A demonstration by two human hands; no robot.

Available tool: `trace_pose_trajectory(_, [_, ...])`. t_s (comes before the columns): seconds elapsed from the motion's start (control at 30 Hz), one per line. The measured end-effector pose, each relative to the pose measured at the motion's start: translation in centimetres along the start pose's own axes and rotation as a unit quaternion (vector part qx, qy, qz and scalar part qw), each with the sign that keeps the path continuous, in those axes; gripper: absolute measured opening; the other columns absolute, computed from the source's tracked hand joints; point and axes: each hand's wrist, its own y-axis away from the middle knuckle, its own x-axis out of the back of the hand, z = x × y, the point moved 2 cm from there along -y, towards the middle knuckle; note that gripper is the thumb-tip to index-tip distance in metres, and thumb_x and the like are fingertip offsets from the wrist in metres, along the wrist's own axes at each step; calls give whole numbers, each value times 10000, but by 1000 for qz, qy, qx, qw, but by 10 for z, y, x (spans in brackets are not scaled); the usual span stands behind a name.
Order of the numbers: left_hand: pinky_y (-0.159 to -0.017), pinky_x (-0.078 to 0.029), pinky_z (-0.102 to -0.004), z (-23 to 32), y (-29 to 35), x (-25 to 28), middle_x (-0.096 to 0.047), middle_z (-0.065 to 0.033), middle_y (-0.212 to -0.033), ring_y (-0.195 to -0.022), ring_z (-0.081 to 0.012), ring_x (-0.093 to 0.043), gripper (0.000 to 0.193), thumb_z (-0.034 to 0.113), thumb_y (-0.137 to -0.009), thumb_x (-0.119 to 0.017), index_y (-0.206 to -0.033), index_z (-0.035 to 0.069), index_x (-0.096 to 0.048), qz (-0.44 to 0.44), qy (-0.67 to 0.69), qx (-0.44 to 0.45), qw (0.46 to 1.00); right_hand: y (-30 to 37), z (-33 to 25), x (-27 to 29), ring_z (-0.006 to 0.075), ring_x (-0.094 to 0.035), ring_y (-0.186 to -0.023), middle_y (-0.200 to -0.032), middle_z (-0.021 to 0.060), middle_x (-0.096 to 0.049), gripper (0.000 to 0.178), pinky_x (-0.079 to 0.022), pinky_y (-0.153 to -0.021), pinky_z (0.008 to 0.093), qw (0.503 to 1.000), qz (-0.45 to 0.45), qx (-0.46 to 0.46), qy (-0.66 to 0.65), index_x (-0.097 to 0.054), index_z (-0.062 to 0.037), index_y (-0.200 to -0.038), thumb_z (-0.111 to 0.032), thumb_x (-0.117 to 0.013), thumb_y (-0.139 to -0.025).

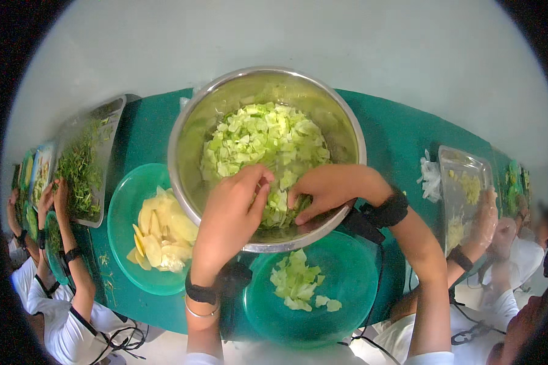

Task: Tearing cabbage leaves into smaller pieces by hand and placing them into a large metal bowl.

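Note:
A large steel bowl (341, 140) holds a heap of chopped pale-green leaf vegetable, like cabbage (268, 137). Over its near rim comes my left hand (237, 207), fingers curled in toward the thumb; whatever lies between them, if anything, is hidden. Opposite it, my right hand (335, 188) reaches down into the bowl, thumb and fingers apart among the near cabbage pieces. Below the bowl sits a green plastic basin (347, 292) with a small pile of cabbage pieces (295, 280). Both wrists wear black bands.
Another green basin (125, 213) holds pale yellow slices (161, 231) at left. Beyond it, a person's hands (55, 198) work at a metal tray of cut greens (79, 176). At right, another person's hand (486, 213) is at a tray (469, 155) of chopped yellowish bits. A crumpled plastic bag (430, 176) lies nearby.

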Motion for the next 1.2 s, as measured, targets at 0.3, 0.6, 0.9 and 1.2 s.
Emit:
trace_pose_trajectory(0.3, [-861,-507,-413,-1,0,-3,-681,-206,-1026,-1002,-400,-652,155,65,-938,-605,-1075,-4,-624,11,12,-9,1000,-1,13,-6,336,-660,-932,-972,144,-695,280,-500,-835,427,989,120,81,4,-687,-124,-1127,-277,-705,-894])
trace_pose_trajectory(0.6, [-884,-500,-418,-7,2,-6,-683,-176,-1034,-1022,-385,-651,167,26,-907,-609,-1072,13,-623,16,15,-23,1000,-4,7,9,344,-665,-978,-990,172,-700,206,-504,-875,441,957,201,148,-145,-676,-100,-1078,-226,-619,-925])
trace_pose_trajectory(0.9, [-889,-504,-422,-4,3,-3,-683,-168,-1029,-1028,-386,-650,197,-8,-869,-626,-1063,22,-625,-5,-14,-15,1000,-7,1,-6,331,-629,-1055,-1101,177,-658,309,-479,-915,424,997,67,32,-35,-653,-103,-1155,-319,-665,-935])
trace_pose_trajectory(1.2, [-898,-507,-409,-7,3,-4,-690,-162,-1031,-1028,-371,-658,216,-29,-849,-636,-1061,16,-626,4,10,-39,999,-9,15,-9,348,-634,-946,-954,171,-649,302,-479,-820,448,993,98,62,11,-652,-148,-1142,-259,-723,-870])
